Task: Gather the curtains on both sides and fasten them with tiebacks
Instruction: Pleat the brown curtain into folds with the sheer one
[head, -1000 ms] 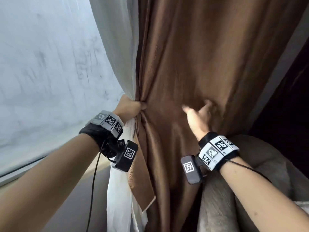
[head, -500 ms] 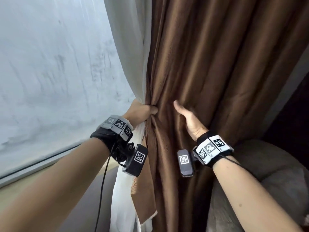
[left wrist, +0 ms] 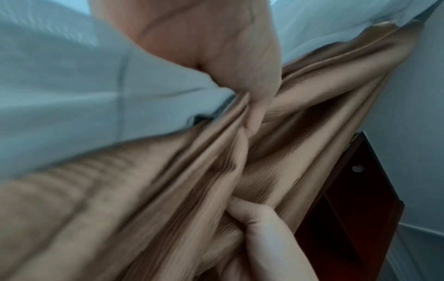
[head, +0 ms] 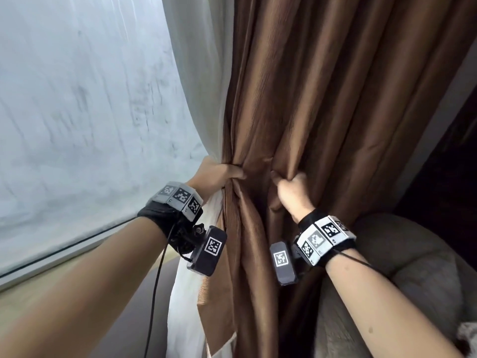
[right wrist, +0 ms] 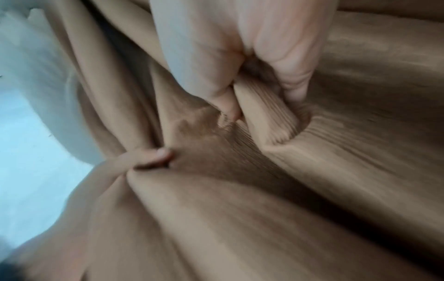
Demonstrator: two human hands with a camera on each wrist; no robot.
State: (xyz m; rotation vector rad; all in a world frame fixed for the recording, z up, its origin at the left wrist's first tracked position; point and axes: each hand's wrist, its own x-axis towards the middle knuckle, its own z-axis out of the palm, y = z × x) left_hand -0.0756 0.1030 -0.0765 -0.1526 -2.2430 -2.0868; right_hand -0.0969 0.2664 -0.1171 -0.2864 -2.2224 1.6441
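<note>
A brown curtain [head: 322, 99] hangs in folds beside a white sheer curtain [head: 198, 81] at the window. My left hand [head: 222, 174] grips the gathered left edge of the brown curtain together with the sheer at waist height. My right hand [head: 289, 184] pinches a fold of the brown curtain just to the right of it, thumb and fingers curled round the cloth. In the right wrist view the right hand [right wrist: 252, 91] holds a ridge of brown curtain [right wrist: 312, 171], and the left hand's thumb shows below. The left wrist view shows the left hand [left wrist: 250, 106] clamping brown curtain [left wrist: 168, 190]. No tieback is visible.
The pale window pane [head: 77, 112] fills the left, with its sill [head: 64, 270] below. A grey upholstered chair [head: 402, 267] stands at the lower right against the curtain. Dark wooden furniture [head: 444, 177] rises at the far right.
My right hand moved left from an open touch on the cloth and closed on a fold near my left hand. The left hand kept its grip.
</note>
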